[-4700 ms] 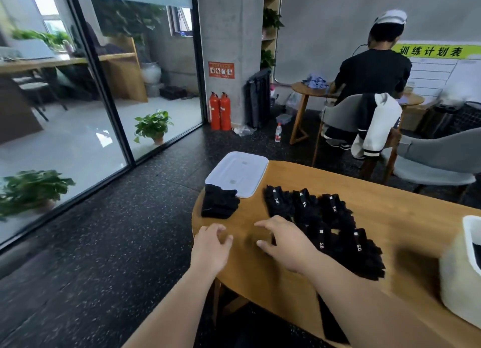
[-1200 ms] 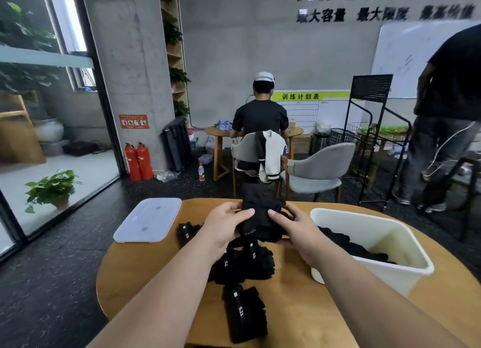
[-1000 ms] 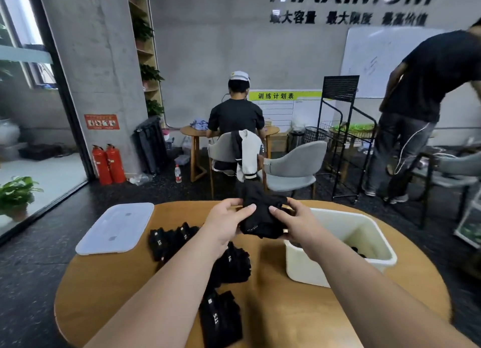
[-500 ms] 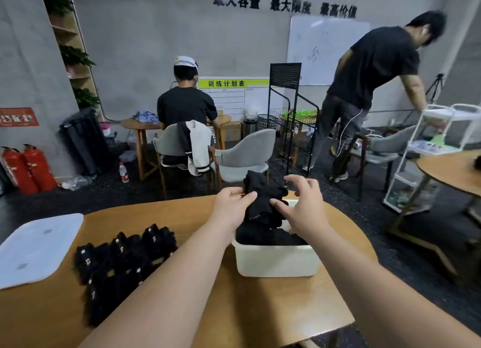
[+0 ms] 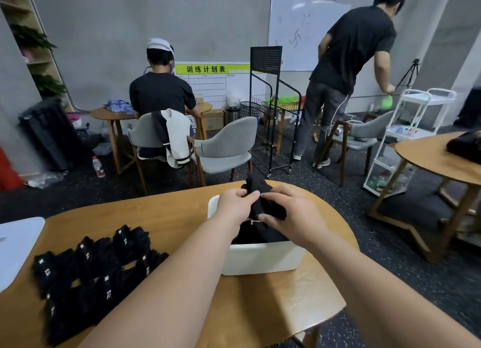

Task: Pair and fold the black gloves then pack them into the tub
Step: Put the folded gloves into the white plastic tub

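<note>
Both hands hold a folded pair of black gloves [image 5: 263, 198] just above the white tub [image 5: 260, 259] at the right end of the wooden table [image 5: 166, 217]. My left hand [image 5: 235, 208] pinches its left side and my right hand [image 5: 289, 215] grips its right side. More black gloves [image 5: 257, 234] lie inside the tub under the held pair. A pile of loose black gloves [image 5: 88, 272] with small white labels lies on the table to the left.
The tub's white lid [image 5: 15, 246] lies at the table's far left edge. A person sits at a small table behind, and another stands at the back right. Grey chairs [image 5: 226, 149], a black wire rack [image 5: 273, 108], a white cart and another round table [image 5: 440, 160] stand beyond.
My view turned right from the glove pile to the tub. Both hands carried the folded pair from above the table to over the tub and lowered it slightly.
</note>
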Motion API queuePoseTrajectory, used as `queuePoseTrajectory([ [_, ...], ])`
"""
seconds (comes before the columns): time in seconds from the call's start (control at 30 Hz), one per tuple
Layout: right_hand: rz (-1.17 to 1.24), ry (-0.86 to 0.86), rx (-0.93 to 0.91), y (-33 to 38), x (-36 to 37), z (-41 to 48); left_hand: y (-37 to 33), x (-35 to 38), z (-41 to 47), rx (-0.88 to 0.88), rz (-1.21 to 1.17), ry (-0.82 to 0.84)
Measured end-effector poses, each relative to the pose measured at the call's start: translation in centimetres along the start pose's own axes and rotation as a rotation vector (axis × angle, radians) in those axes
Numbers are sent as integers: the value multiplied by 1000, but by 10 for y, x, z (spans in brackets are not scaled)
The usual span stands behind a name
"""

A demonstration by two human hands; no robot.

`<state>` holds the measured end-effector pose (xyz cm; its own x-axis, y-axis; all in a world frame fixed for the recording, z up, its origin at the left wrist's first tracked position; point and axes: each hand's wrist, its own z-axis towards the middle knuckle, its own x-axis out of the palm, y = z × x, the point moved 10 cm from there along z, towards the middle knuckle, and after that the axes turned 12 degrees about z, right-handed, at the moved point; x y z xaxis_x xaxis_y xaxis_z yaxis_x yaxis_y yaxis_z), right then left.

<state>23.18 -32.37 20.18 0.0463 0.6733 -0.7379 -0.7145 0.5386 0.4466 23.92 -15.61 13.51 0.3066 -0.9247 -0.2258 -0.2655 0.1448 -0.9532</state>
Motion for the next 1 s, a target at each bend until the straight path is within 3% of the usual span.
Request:
queuePoseTrajectory([
  [0.13, -68, -37, -8, -9, -15, 0, -9, 33, 0, -11, -43, 93],
  [0.23, -131, -6, -5, -19, -23, 2, -6, 47, 3, -16, 53, 99],
  [0.3, -202, 151, 67, -33, -8, 0, 2, 49, 5, -14, 214, 106],
  [0.43, -267, 623, 305, -64, 57, -26, 31, 58, 6, -23, 705, 260],
  [0.6, -257, 786, 333, -62, 76, -27, 31, 55, 9, -2, 894, 267],
  [0.8, -268, 875, 367, -73, 98, -25, 1, 35, 10, 192, 871, 121],
  [0.87, -301, 912, 298, -73, 104, -21, 0, 22, 5, 276, 989, 90],
  [1.0, -240, 693, 374, -89, 90, 5, 11, 1, 7, 282, 1305, 147],
])
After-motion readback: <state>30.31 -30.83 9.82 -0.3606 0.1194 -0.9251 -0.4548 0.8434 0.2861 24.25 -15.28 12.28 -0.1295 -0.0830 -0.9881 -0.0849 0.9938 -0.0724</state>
